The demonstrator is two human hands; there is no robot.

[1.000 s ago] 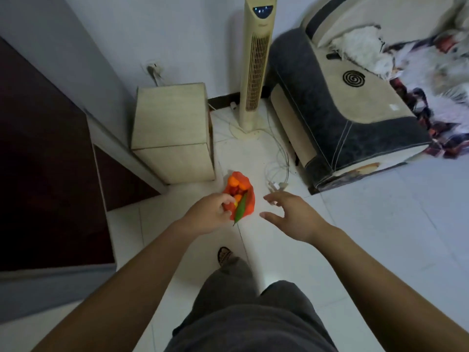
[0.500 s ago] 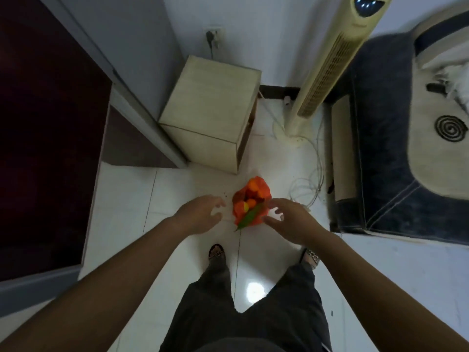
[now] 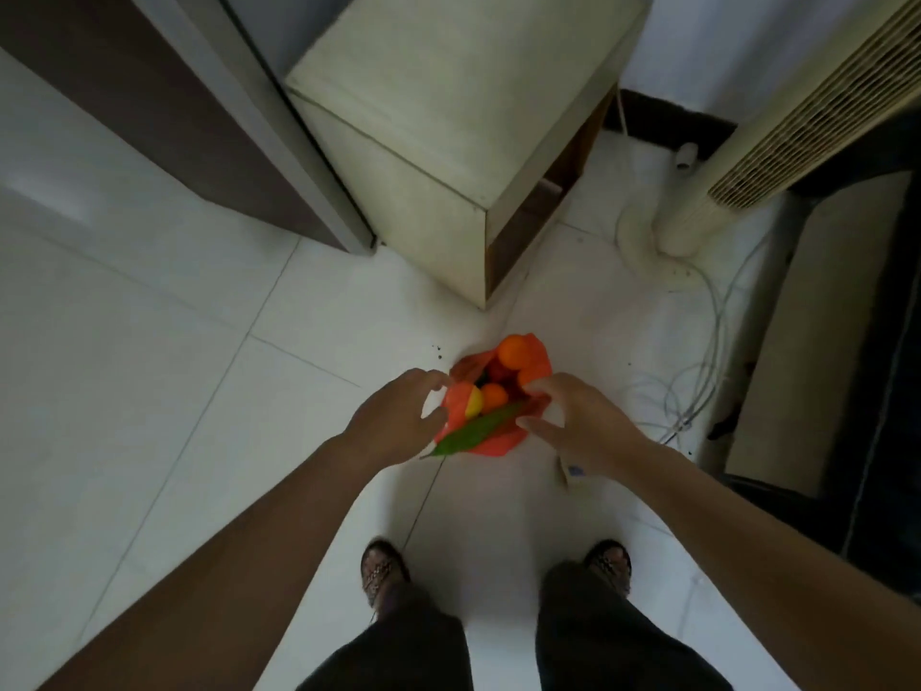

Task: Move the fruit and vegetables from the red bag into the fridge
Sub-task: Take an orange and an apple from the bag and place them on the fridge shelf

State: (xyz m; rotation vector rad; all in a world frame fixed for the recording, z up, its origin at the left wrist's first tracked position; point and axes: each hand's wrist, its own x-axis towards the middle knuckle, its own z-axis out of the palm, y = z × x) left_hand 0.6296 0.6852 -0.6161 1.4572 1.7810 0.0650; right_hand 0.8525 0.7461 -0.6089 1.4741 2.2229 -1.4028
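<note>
A small red plastic bag (image 3: 494, 444) lies open on the white tiled floor in front of my feet. Oranges (image 3: 513, 351), a yellow fruit (image 3: 473, 404) and a long green vegetable (image 3: 473, 431) show in its mouth, and the green one sticks out toward me. My left hand (image 3: 393, 421) is at the bag's left rim with fingers curled and apart. My right hand (image 3: 578, 421) is at the right rim, fingertips touching the plastic. A tall dark-fronted unit with a grey side (image 3: 164, 107), perhaps the fridge, stands shut at the upper left.
A beige bedside cabinet (image 3: 448, 117) stands just beyond the bag. A cream tower fan (image 3: 797, 117) is at the upper right, with loose cables (image 3: 697, 381) on the floor beside the bag. A dark sofa edge (image 3: 807, 341) runs along the right. My shoes (image 3: 381, 571) are below.
The view has tilted down and closer to the bag. My left hand let go of the bag a second ago, and both hands have since closed in on its two sides.
</note>
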